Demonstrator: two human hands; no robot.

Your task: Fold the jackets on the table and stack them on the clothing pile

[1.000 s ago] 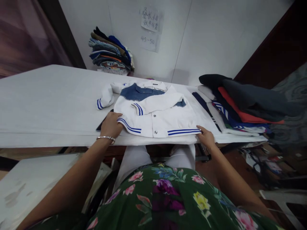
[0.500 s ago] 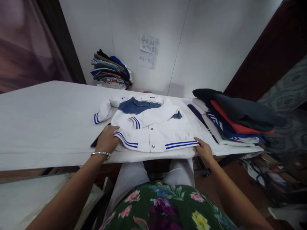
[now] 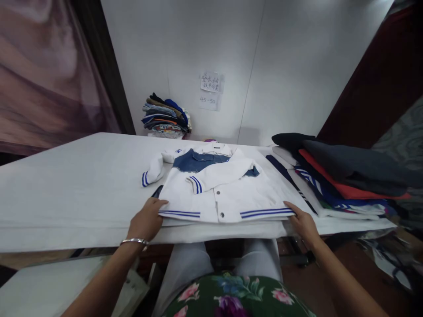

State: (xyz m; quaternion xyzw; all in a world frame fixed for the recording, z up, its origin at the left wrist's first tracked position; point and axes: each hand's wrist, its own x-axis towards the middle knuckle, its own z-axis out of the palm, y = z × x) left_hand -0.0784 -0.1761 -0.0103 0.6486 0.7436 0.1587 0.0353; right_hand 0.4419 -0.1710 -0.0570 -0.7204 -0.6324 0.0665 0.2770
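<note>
A white jacket [image 3: 251,189] with a blue denim yoke, snap buttons and blue-striped cuffs and hem lies front up on the white-covered table [image 3: 99,185]. Its collar points away from me. One sleeve crosses the chest, and the other is bent out to the left. My left hand [image 3: 147,219], with a silver bangle at the wrist, pinches the left end of the striped hem. At the right end of the hem, my right hand [image 3: 301,223] grips the corner between thumb and fingers. The hem is stretched fairly straight between both hands. A dark piece [image 3: 157,192] shows beside the jacket's left edge.
On the right lies a pile of folded garments [image 3: 350,171], grey, red, blue and white. A taller stack of folded clothes [image 3: 167,115] stands at the back by the wall. Two handwritten paper signs [image 3: 210,91] hang on the wall.
The hem has been drawn straighter and wider, and its left end, curved before, now lies in line. Less of the dark piece on the left shows. The camera view has tilted up.
</note>
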